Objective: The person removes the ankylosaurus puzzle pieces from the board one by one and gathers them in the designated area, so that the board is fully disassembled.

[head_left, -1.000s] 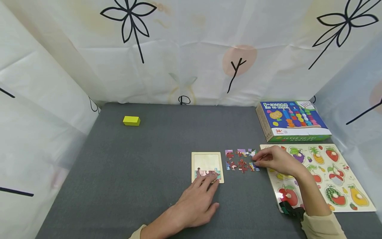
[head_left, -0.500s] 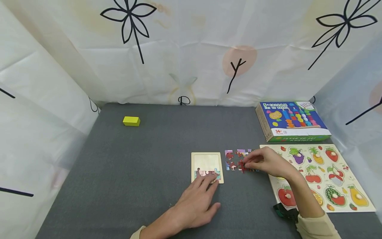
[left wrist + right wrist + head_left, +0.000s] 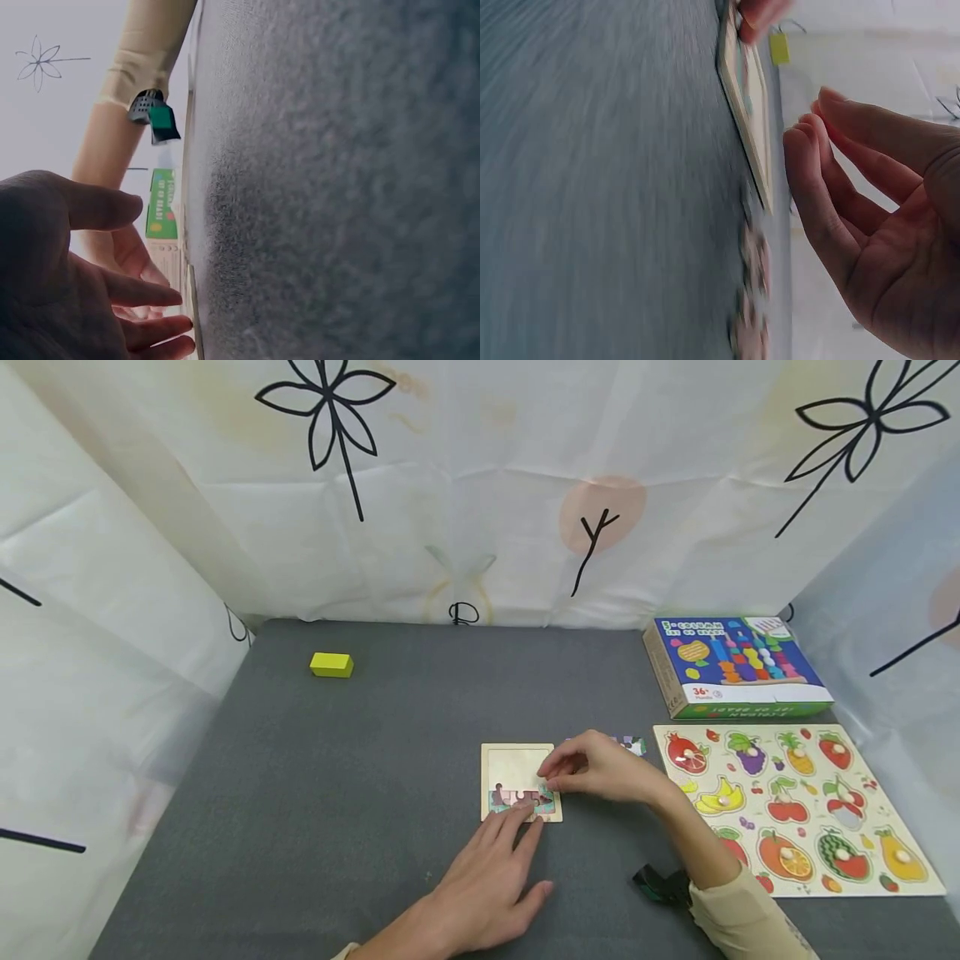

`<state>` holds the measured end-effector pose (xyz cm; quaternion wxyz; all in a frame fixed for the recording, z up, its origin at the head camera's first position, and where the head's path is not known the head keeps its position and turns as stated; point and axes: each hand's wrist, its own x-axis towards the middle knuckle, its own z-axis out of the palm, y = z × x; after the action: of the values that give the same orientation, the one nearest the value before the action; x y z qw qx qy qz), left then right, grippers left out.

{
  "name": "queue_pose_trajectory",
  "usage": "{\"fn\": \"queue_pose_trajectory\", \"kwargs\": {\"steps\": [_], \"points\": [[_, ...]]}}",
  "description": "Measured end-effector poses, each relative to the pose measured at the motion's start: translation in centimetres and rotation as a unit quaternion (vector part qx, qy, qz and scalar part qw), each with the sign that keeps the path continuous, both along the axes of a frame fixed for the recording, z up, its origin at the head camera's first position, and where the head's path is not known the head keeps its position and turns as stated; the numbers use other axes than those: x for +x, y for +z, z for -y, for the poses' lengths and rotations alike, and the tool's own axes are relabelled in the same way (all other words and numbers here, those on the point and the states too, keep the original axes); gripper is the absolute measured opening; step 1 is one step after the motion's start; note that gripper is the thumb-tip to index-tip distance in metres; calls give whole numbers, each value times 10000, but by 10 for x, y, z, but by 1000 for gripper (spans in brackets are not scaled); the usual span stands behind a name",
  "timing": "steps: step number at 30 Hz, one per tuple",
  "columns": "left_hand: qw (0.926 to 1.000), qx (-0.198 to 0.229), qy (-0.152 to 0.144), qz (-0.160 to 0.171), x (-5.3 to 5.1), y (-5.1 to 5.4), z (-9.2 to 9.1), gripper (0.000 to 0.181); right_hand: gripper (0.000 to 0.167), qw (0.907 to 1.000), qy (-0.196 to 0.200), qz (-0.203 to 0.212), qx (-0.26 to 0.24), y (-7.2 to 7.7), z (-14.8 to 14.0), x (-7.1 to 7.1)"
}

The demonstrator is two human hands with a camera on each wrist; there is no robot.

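A small wooden puzzle tray (image 3: 517, 767) lies at the table's front middle, with joined jigsaw pieces (image 3: 504, 798) along its near end. My left hand (image 3: 480, 881) rests its straight fingers on the tray's near edge. Over the tray's right rim is my right hand (image 3: 606, 768), thumb and fingers loosely bent, close to the pieces. The right wrist view shows no piece between the tips of that hand (image 3: 885, 202). Loose jigsaw pieces (image 3: 633, 745) lie to the right of the tray, mostly hidden beneath the right hand; blurred ones (image 3: 754, 259) show in the right wrist view.
A fruit peg-puzzle board (image 3: 813, 860) lies on the right. Behind it is a blue-and-green toy box (image 3: 738, 668). A yellow block (image 3: 332, 665) sits at the back left of the grey table (image 3: 360, 752). Patterned white cloth (image 3: 517, 560) surrounds the table.
My right hand has moved left, from the far side of the loose pieces across them to the tray's right rim. The left hand has stayed almost still on the tray's near edge.
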<state>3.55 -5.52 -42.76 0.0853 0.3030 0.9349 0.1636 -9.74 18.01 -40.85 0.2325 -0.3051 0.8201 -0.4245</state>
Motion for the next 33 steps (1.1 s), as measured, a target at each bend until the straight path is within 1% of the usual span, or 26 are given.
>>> {"fn": "queue_pose_trajectory", "kwargs": {"steps": [1, 6, 8, 9, 13, 16, 18, 24, 30, 33], "points": [[10000, 23, 40, 52, 1, 0, 1, 69, 14, 10000, 62, 11, -14, -1, 6, -1], [9996, 165, 207, 70, 6, -2, 4, 71, 12, 9993, 342, 134, -34, -5, 33, -5], [9993, 242, 250, 166, 7, -3, 5, 72, 11, 9990, 400, 212, 13, -6, 42, -6], [9989, 282, 271, 264, 8, -3, 5, 73, 11, 9988, 416, 239, 47, -6, 46, -7], [9947, 458, 363, 849, 9, -2, 5, 76, 9, 9979, 371, 462, 247, -5, 57, -10], [9910, 571, 441, 1125, 10, -3, 5, 77, 8, 9968, 321, 647, 354, -5, 62, -11], [9903, 626, 482, 1144, 11, -4, 5, 77, 7, 9962, 318, 722, 380, -6, 64, -12], [9919, 726, 519, 904, 14, -8, 5, 73, 5, 9960, 307, 773, 334, -7, 67, -11], [9933, 690, 440, 814, 16, -10, 6, 72, 4, 9958, 233, 841, 268, -9, 67, -9], [9938, 633, 410, 816, 16, -11, 6, 71, 3, 9962, 269, 792, 243, -11, 66, -8]]}}
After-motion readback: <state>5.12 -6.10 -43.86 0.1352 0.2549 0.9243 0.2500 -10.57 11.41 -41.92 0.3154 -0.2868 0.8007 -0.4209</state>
